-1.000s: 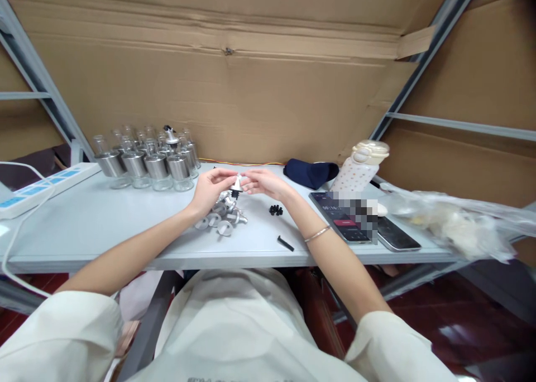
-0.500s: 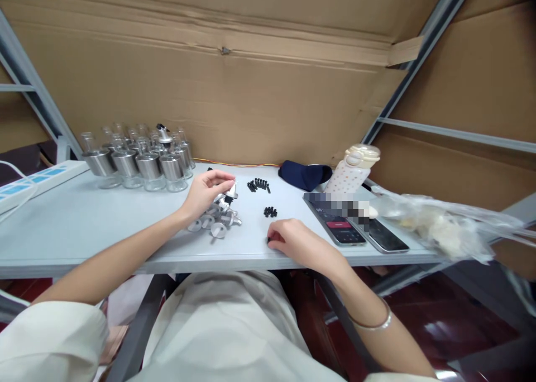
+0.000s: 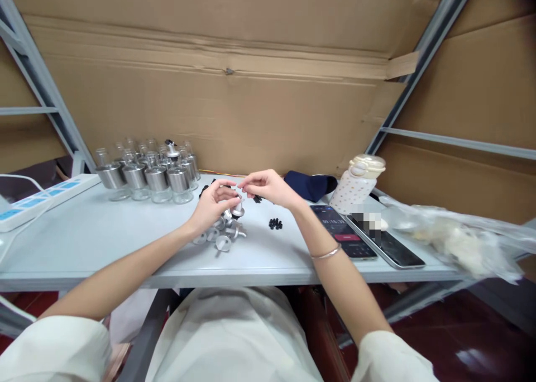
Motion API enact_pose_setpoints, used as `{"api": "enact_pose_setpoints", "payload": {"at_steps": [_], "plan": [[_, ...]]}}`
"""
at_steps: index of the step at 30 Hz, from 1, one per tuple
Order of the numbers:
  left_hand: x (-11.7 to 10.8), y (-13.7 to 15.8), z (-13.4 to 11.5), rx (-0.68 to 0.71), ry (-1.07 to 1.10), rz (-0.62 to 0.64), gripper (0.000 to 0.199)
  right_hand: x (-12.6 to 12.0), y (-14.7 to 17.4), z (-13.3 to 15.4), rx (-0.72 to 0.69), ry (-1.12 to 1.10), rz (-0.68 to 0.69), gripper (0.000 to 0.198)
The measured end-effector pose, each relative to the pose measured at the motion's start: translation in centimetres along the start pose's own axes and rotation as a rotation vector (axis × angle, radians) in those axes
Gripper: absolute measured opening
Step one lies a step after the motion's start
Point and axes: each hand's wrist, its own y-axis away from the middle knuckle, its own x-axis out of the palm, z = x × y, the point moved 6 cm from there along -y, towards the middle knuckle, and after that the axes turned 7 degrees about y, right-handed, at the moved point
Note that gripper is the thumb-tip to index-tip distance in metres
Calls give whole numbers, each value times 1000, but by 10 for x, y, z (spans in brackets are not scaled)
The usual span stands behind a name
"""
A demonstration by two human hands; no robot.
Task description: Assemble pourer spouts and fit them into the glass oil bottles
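Between the thumb and fingers of my left hand [image 3: 213, 206] is a silver pour spout [image 3: 237, 210], held upright with its dark stopper end down. My right hand [image 3: 270, 187] is pinched closed by the spout's tip, over a small black part that its fingers mostly hide. Below my left hand lies a pile of metal pour spouts [image 3: 223, 243] with round flanges. A cluster of small black parts [image 3: 275, 224] sits to the right of the pile. Black tube-like pieces [image 3: 257, 199] lie farther back, partly covered by my right hand.
Several glass bottles with steel sleeves [image 3: 157, 178] stand at the back left; one carries a spout [image 3: 172, 149]. A power strip [image 3: 46, 200] lies at the left edge. To the right are a navy cap [image 3: 310, 186], a dotted bottle [image 3: 357, 186], two phones [image 3: 387, 245] and plastic bags [image 3: 456, 239].
My right hand has moved up and left from the table's front to the spout's tip. My left hand still holds the spout. The view has shifted slightly.
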Motion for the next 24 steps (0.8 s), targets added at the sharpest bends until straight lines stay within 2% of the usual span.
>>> {"api": "enact_pose_setpoints", "payload": {"at_steps": [4,7,9,14,24], "plan": [[1,1,-4,12,-6,-8,46,5,2,-19,55,-302,-100,21],[1,1,-6,22,-35,-12,44,0,5,-18,25,-355,-199,21],[0,1,-6,15,-33,-8,44,-1,6,-17,18,-324,-219,22],[-1,-1,-3,14,-9,10,45,3,6,-18,42,-194,-174,20],[4,4,-2,-42,13,37,41,13,8,-12,13,-165,-42,17]]}}
